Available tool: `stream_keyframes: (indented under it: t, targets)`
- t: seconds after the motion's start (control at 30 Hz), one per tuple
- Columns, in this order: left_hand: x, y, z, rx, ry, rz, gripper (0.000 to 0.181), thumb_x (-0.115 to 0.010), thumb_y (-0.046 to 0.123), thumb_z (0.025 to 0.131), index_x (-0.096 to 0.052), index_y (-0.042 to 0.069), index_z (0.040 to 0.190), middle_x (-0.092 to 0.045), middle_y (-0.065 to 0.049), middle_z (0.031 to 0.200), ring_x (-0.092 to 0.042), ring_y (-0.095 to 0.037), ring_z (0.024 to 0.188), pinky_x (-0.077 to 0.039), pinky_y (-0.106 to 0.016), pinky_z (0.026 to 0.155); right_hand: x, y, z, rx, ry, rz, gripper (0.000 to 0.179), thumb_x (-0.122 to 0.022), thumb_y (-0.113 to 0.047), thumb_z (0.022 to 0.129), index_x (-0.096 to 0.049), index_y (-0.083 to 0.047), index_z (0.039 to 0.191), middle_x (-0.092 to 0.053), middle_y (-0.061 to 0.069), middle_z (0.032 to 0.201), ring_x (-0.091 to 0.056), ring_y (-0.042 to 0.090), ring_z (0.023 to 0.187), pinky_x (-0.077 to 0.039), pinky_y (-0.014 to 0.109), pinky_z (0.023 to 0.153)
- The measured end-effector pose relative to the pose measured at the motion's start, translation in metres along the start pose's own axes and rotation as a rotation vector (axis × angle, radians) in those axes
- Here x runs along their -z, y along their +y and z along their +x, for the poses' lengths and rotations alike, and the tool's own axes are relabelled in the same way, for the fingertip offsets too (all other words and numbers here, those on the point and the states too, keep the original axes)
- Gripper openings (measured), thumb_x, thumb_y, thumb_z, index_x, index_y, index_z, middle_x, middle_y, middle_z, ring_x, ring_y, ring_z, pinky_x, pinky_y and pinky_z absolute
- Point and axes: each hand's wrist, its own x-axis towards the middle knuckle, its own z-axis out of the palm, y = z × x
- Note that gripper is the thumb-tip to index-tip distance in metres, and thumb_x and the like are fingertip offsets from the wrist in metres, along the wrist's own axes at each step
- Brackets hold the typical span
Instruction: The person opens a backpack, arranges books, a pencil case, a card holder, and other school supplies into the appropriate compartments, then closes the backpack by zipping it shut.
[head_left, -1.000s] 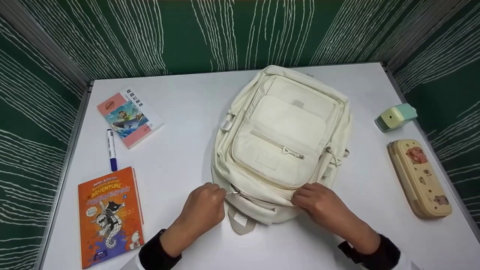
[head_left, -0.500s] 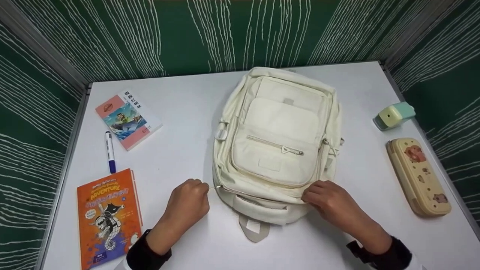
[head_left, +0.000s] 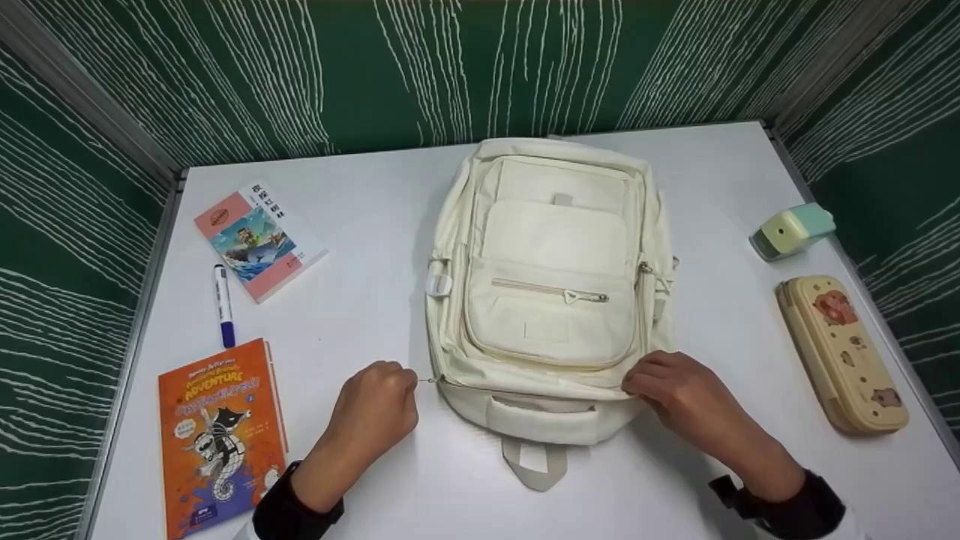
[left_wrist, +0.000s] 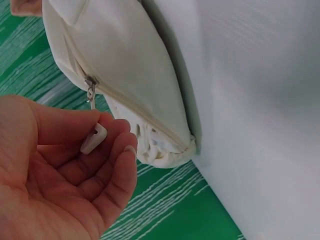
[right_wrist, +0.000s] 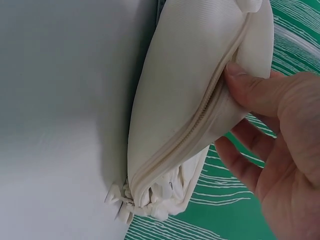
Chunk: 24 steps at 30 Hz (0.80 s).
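A cream backpack (head_left: pixel 559 240) lies front side up on the white table, its top handle end towards me. My left hand (head_left: pixel 376 405) pinches the zipper pull (left_wrist: pixel 94 139) between thumb and forefinger, at the bag's near left corner. The metal zipper slider (left_wrist: pixel 90 81) shows just above those fingers in the left wrist view. At the near right corner my right hand (head_left: pixel 679 386) pinches the fabric edge beside the zipper (right_wrist: pixel 204 107), thumb on top. Below the near edge sticks out a grey hanging loop (head_left: pixel 536 469).
On the left lie a pink-and-white book (head_left: pixel 259 240), a marker (head_left: pixel 224 306) with a blue cap, and an orange book (head_left: pixel 221 435). A green pencil sharpener (head_left: pixel 793 231) and a yellow pencil case (head_left: pixel 841 355) sit on the right. Green walls (head_left: pixel 525 67) border the table.
My left hand has pulled the zipper slider leftward along the near edge to the left corner. The backpack has turned straighter, and my right hand has shifted right, still gripping its edge.
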Motion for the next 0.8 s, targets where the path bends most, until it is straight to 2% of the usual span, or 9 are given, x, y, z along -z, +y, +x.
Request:
stream_keyframes:
  t: [0.5,0.8]
  targets:
    - [0.000,-0.002,0.000,0.015,-0.022,0.008,0.030,-0.059,-0.020,0.075,-0.062,0.004,0.057,-0.042,0.002,0.052,-0.035,-0.007,0.054,-0.036,-0.025,0.044,0.008,0.018,-0.004,-0.028,0.027,-0.026,0.051,-0.092,0.019,0.053,-0.072,-0.018,0.082,-0.075,-0.006,0.089,-0.069,0.020,0.091,-0.053,0.036,0.078]
    - [-0.001,-0.015,0.008,0.083,-0.037,0.005,0.036,-0.055,-0.022,0.071,-0.053,0.008,0.051,-0.038,0.004,0.052,-0.028,-0.008,0.056,-0.027,-0.024,0.045,0.006,0.024,-0.006,-0.016,0.021,-0.014,0.048,-0.091,0.018,0.057,-0.071,-0.018,0.082,-0.075,-0.005,0.089,-0.069,0.021,0.091,-0.052,0.036,0.076]
